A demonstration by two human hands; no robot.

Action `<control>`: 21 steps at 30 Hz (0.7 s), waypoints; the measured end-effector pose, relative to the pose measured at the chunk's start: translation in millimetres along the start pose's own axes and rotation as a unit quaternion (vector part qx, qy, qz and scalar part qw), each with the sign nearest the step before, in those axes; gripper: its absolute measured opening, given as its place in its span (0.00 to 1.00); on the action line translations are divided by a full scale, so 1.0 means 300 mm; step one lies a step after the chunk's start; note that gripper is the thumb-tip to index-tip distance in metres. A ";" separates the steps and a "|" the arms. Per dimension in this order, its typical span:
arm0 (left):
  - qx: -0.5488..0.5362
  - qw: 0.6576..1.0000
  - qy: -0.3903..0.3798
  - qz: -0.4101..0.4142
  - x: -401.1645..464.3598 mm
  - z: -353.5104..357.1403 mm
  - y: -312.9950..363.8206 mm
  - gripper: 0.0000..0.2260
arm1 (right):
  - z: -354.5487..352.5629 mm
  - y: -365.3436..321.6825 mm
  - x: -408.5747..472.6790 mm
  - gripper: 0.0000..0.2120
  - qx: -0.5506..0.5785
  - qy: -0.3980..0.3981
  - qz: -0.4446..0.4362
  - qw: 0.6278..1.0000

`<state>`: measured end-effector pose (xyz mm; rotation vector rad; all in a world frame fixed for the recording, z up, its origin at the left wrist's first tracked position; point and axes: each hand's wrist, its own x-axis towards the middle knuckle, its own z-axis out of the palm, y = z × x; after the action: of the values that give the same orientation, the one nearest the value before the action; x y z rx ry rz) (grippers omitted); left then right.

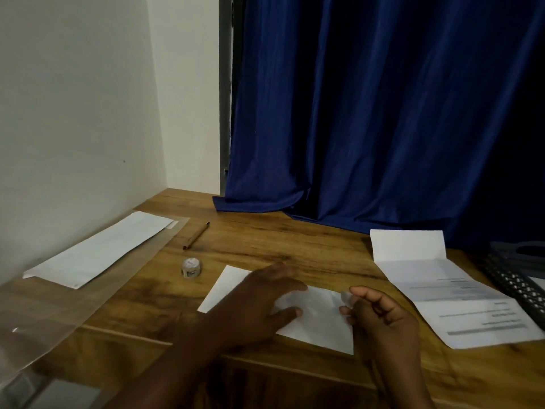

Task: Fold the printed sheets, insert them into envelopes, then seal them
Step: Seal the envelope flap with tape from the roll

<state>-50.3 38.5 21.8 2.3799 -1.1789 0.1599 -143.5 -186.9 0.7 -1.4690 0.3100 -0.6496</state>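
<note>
**White envelope pinned flat near the front edge, flap end at the right fingertips**

From the head view, we see the flat white paper envelope (312, 323) lying on the brown wood-grain surface (280, 243), close to its front edge and roughly midway along it. Our left hand (259, 302) lies spread on it, fingers straight, pressing it down. Our right hand (383, 317) sits at the envelope's right end with fingers curled; the fingertips (345, 309) seem to pinch a small pale piece there, perhaps a flap or sticker, but blur stops us from saying which.

We judge the envelope light, thin and easily creased, and likely to slide on the smooth wood unless pinned. The best hold is a flat palm on the body and a light pinch at the open end.

Toward the right edge lies a white printed sheet (460, 296), creased, its far panel standing up; it should be limp and bend along those folds. A stack of long white envelopes (97, 252) rests on clear plastic film (44, 314) near the left edge. A small white sticker roll (191, 267) and a brown pen (196, 236) lie between. A dark mesh tray (513, 278) sits at the far right. A blue curtain (383, 113) hangs over the back edge, beside a white wall (73, 113).
</note>
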 end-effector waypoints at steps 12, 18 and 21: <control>0.065 0.996 -0.054 -0.031 -0.046 0.121 0.075 0.26 | -0.022 -0.010 0.019 0.08 0.065 -0.017 0.016 0.998; 0.078 0.996 -0.018 -0.031 -0.052 0.116 0.104 0.26 | 0.003 0.005 0.017 0.12 -0.267 -0.048 -0.168 0.948; 0.085 0.996 -0.007 -0.033 -0.053 0.124 0.107 0.26 | 0.014 0.005 0.000 0.08 -0.368 -0.085 -0.248 0.892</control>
<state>-89.1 16.1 -4.2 2.5673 -1.1330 0.2290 -140.8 -183.5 -0.4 -2.3659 0.0230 -0.8499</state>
